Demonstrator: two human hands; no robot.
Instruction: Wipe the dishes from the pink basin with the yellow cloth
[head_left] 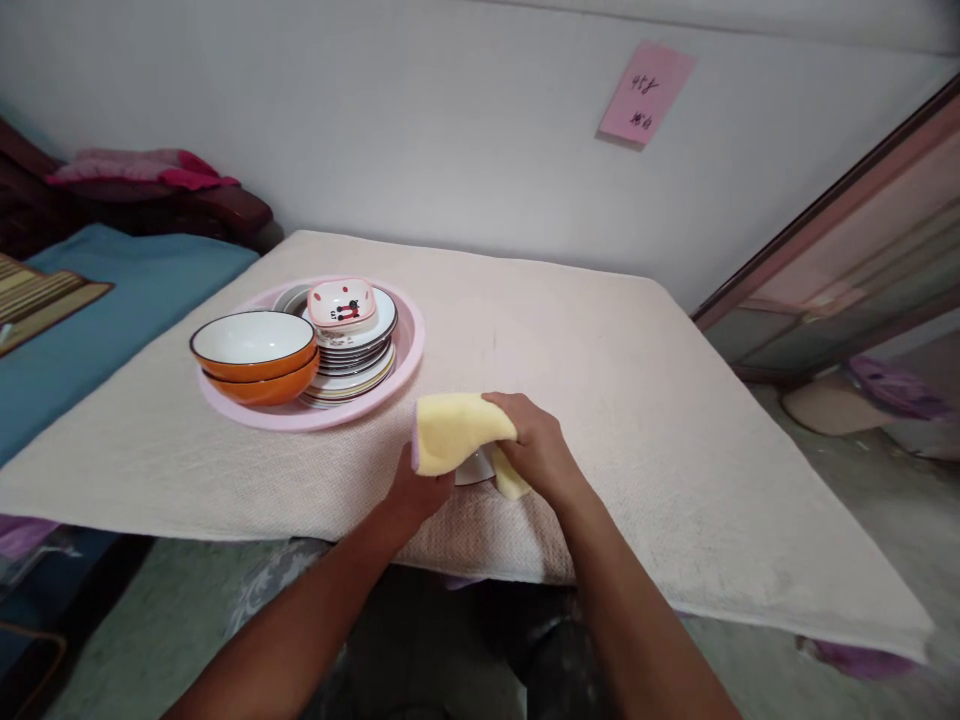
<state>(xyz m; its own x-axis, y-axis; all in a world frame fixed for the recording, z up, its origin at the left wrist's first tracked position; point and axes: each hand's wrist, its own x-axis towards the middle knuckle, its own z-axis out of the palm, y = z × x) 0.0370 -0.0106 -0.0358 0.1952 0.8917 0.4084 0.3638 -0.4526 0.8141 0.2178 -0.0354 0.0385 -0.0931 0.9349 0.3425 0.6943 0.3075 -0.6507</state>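
The half-covered dish (pixel 475 468) lies between the right hand (pixel 531 438), clamped on the cloth (pixel 456 422), and the left hand (pixel 417 495), whose hidden grip I cannot tell.

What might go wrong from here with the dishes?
Slip: a white dish is mostly hidden by the yellow cloth between the left hand and right hand, near the table's front edge; it might slip and fall.

Slide: the small patterned dish tops the stacked plates, so a bump could dislodge it.

Tip: the nested orange bowls crowd the pink basin's left rim and might shift if jolted.
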